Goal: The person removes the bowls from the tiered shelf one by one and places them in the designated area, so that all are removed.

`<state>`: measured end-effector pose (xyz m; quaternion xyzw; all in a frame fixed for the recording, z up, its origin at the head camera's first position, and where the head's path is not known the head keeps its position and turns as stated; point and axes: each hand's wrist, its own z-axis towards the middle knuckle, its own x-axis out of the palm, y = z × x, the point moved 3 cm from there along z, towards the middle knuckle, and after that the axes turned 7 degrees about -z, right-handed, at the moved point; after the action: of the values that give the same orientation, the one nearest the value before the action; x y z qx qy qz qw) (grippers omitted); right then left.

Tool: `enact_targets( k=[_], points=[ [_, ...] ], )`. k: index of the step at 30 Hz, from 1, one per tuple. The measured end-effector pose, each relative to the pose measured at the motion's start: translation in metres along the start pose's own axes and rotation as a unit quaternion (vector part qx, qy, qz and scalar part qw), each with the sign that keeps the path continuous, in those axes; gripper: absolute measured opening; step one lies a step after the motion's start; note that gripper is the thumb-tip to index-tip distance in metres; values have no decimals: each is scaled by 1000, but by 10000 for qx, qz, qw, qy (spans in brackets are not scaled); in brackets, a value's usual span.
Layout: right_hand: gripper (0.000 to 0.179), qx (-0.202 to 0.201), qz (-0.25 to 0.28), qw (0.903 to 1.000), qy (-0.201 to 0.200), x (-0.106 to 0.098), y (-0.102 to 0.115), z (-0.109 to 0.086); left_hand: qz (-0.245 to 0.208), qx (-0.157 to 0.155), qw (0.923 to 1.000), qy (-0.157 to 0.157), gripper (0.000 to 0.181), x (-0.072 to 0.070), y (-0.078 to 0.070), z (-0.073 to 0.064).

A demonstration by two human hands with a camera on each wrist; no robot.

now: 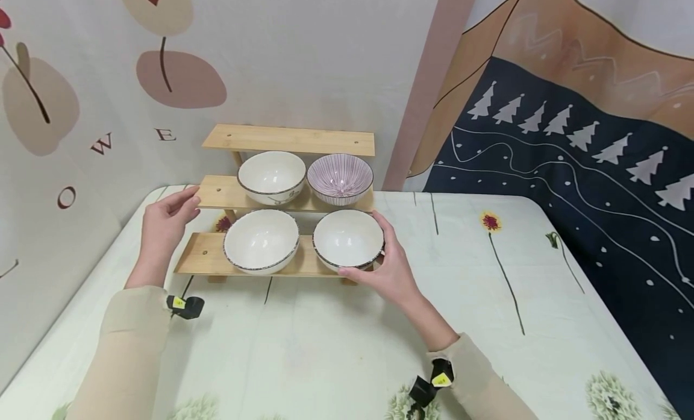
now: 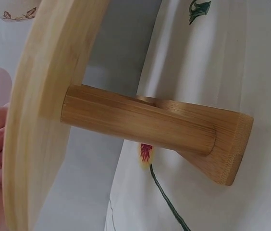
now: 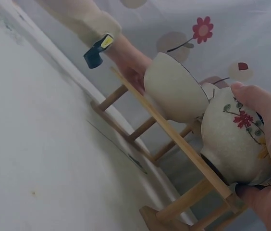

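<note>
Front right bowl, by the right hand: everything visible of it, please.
The front right bowl looks like glazed ceramic: glossy white inside, with a dark-patterned rim. The right wrist view shows a pale outside with a red flower and green leaves. It is about upright at the right end of the lowest shelf, a gap between it and the front left bowl. The right hand grips its right side, thumb at the front. Whether its foot rests fully is unclear.

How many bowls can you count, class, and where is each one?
4. Middle shelf: back-left bowl, striped back-right bowl. Bottom shelf: front-left bowl, front-right bowl, held by the right hand. No others show.
</note>
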<state>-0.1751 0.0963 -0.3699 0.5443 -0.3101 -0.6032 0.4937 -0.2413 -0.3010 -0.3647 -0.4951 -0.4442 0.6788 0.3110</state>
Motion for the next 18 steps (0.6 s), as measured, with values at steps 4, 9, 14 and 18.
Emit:
enact_targets(
  k=[4, 9, 14, 18],
  points=[
    [112, 103, -4, 9999, -13, -5, 0, -2, -12, 31, 10000, 7, 58, 0, 0, 0],
    [112, 187, -49, 9998, -57, -10, 0, -4, 22, -22, 10000, -12, 58, -1, 2, 1],
    [112, 164, -98, 9998, -108, -16, 0, -6, 114, -83, 9999, -18, 58, -1, 2, 1],
    [111, 148, -90, 9997, -143, -20, -1, -8, 103, -65, 9999, -10, 58, 0, 1, 1]
  ],
)
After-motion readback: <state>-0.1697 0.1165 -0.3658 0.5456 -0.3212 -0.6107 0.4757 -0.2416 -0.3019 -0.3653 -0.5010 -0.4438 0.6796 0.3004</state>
